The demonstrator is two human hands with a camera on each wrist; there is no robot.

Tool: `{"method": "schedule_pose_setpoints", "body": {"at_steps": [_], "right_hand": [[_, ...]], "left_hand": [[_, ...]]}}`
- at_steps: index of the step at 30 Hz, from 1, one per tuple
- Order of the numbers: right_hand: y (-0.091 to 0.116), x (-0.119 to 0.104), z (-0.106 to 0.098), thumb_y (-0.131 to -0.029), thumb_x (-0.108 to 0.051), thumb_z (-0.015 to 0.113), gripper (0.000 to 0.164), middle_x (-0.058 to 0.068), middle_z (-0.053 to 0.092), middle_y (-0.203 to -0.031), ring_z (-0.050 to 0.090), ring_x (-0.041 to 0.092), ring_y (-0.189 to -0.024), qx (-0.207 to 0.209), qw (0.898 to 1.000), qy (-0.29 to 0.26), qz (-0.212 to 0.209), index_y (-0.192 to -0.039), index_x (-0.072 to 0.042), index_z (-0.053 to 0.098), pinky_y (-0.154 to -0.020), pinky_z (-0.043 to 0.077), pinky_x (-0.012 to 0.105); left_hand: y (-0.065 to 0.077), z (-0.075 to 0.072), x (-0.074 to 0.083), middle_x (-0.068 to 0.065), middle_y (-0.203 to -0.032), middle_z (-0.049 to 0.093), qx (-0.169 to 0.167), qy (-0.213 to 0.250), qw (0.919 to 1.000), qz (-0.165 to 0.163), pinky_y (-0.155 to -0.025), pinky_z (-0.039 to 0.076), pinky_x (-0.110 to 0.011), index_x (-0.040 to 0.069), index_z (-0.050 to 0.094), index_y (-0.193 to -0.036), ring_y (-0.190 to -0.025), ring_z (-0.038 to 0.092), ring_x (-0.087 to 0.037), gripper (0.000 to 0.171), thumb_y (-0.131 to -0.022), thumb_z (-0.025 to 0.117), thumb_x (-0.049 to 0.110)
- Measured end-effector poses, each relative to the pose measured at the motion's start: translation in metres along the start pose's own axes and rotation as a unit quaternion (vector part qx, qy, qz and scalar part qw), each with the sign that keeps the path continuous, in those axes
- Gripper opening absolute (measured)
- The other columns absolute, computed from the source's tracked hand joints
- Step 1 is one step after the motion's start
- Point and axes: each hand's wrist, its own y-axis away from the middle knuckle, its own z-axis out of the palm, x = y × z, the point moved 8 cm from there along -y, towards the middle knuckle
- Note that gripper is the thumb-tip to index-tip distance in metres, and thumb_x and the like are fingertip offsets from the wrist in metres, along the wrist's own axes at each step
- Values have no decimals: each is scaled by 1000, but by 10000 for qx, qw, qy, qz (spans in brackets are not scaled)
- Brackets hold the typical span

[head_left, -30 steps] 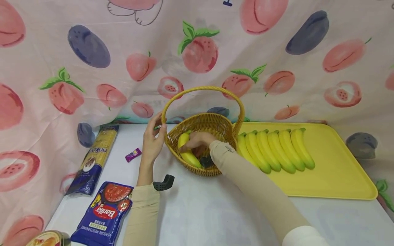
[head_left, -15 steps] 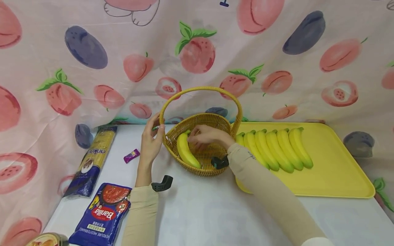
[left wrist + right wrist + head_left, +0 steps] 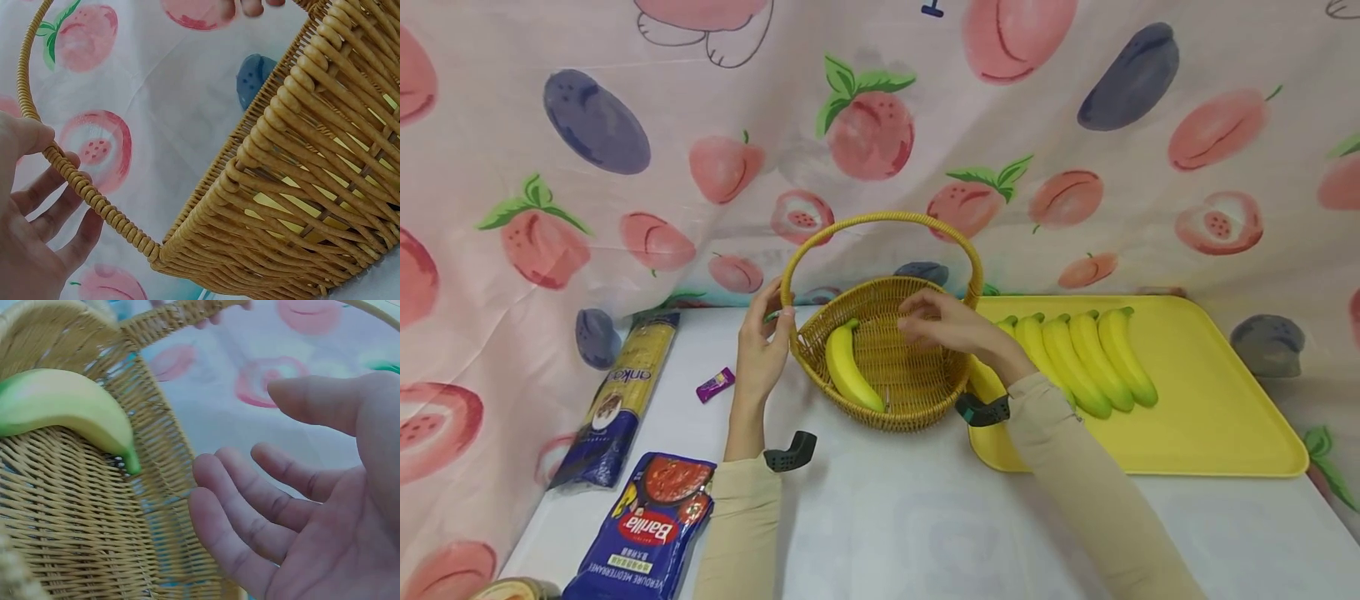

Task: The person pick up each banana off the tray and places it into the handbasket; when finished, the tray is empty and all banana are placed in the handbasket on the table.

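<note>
A woven wicker basket (image 3: 910, 421) with a tall arched handle (image 3: 880, 218) stands on the white table. My left hand (image 3: 762, 342) holds the handle near its left base; in the left wrist view the thumb and fingers (image 3: 75, 244) lie on opposite sides of it. One yellow banana (image 3: 850, 367) rests along the left inside of the basket, its stem (image 3: 131, 461) against the wall in the right wrist view. Over the basket's right side hovers my right hand (image 3: 951, 321), fingers loosely bent and apart from the banana, with nothing in it.
At right, a yellow tray (image 3: 1217, 400) bears a row of several bananas (image 3: 1078, 367), partly behind the right arm. Left lie a pasta packet (image 3: 617, 400), a small purple wrapped sweet (image 3: 715, 384) and a blue sauce pouch (image 3: 643, 529). A jar lid (image 3: 512, 590) shows at the lower left. A fruit-print cloth hangs behind.
My right hand has let go of the banana inside the basket and moved up and right, away from it. The left hand keeps its hold on the handle.
</note>
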Motion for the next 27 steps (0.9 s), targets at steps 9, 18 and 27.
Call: {"method": "schedule_pose_setpoints", "body": {"at_steps": [9, 18, 27], "right_hand": [[28, 10, -20, -94, -38, 56, 48, 14, 57, -120, 56, 34, -108, 207, 9983, -270, -481, -131, -9, 46, -91, 51, 43], [58, 27, -36, -97, -33, 52, 39, 14, 55, -123, 59, 28, -109, 501, 9946, -321, -852, -128, -10, 48, -90, 51, 45], [84, 53, -65, -98, -26, 50, 34, 14, 56, -119, 61, 15, -101, 1293, 9864, 110, -1007, -126, -6, 48, -84, 54, 31]], "left_hand": [[0, -1, 1, -19, -127, 53, 19, -64, 10000, -39, -93, 46, -17, 3, 43, -139, -111, 54, -26, 42, -97, 47, 5], [1, -1, 0, -19, -128, 52, -35, -69, 9999, -105, -97, 47, -35, 4, 43, -139, -115, 53, -30, 42, -97, 47, 5], [2, 0, 2, -24, -128, 51, -106, 44, 9999, -51, -101, 44, -49, 2, 42, -140, -118, 51, -33, 42, -98, 47, 6]]}}
